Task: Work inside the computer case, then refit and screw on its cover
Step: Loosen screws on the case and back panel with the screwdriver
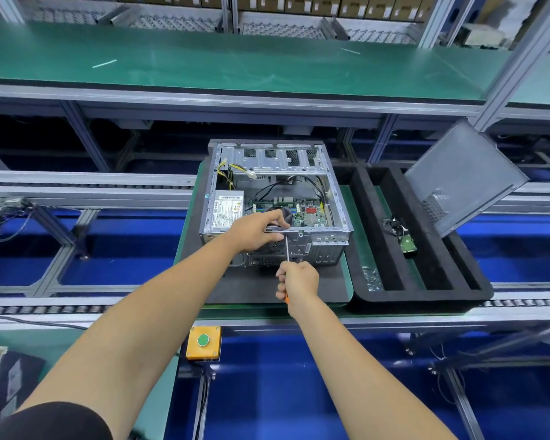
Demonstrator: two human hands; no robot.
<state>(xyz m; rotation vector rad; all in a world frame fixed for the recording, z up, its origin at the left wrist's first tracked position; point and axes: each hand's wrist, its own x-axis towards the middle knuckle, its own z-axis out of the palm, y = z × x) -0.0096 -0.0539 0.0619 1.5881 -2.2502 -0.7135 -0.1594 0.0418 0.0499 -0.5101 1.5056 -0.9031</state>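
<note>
we saw the left hand (257, 230) grasping the open computer case (275, 204) at its near rim, the right hand (297, 282) clenched around a screwdriver (286, 249), and the cover (464, 177) leaning at the tray's (426, 293) far right corner.

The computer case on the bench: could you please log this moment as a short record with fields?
case: computer case open, on a dark mat
cover: side cover off, leaning tilted at the black foam tray
left hand: left hand grips the case's near top rail
right hand: right hand holds a screwdriver, tip at the rear edge
tray contents: hard drive with cables
task stage: cover not yet refitted
</note>
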